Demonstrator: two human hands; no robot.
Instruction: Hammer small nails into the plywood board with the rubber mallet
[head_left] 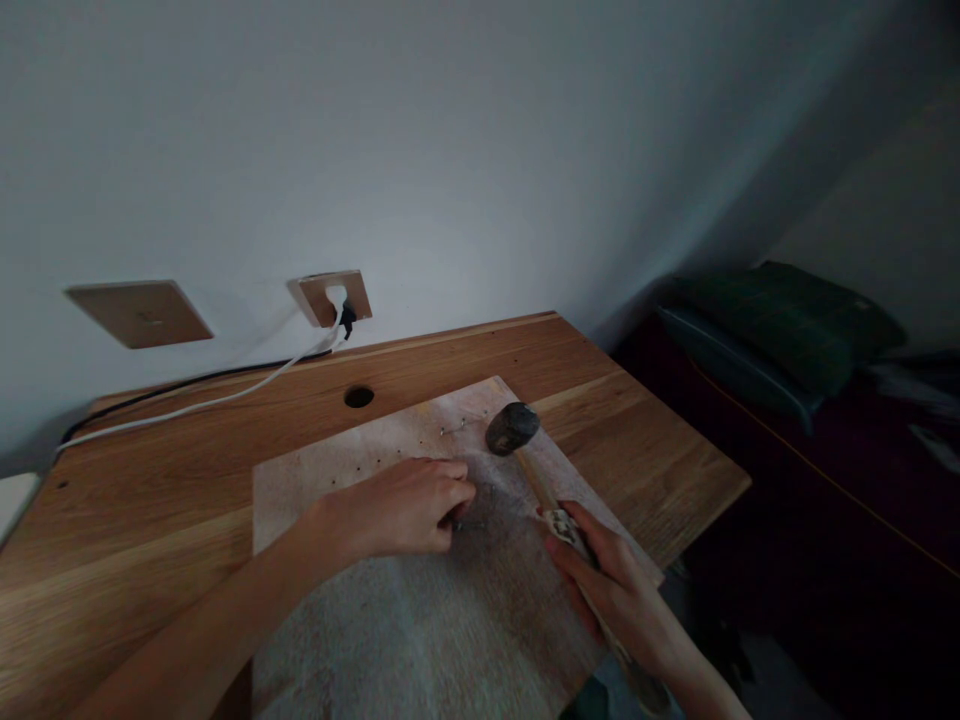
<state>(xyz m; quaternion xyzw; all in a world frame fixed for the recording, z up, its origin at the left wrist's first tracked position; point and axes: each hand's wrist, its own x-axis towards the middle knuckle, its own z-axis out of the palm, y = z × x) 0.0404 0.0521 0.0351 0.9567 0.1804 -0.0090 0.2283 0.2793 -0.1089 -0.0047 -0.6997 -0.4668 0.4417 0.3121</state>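
My right hand (604,575) is wrapped round the wooden handle of a mallet (513,428). The dark mallet head is raised over the far right part of a thin wooden board (345,620). My left hand (424,505) hovers low over the board's middle, its fingers curled together. By its fingertips shows a small shiny bit, perhaps a nail; the grip itself is hidden. Toward the board's far edge, small nails (463,424) stand upright. A row of dark dots, holes or nail heads, runs to their left.
The board lies on a wooden desk (660,450) with a round cable hole (359,397). A white cable (225,398) and a black one run along the wall to a socket (352,297). Right of the desk, a green cushion (795,320) rests on a dark red surface.
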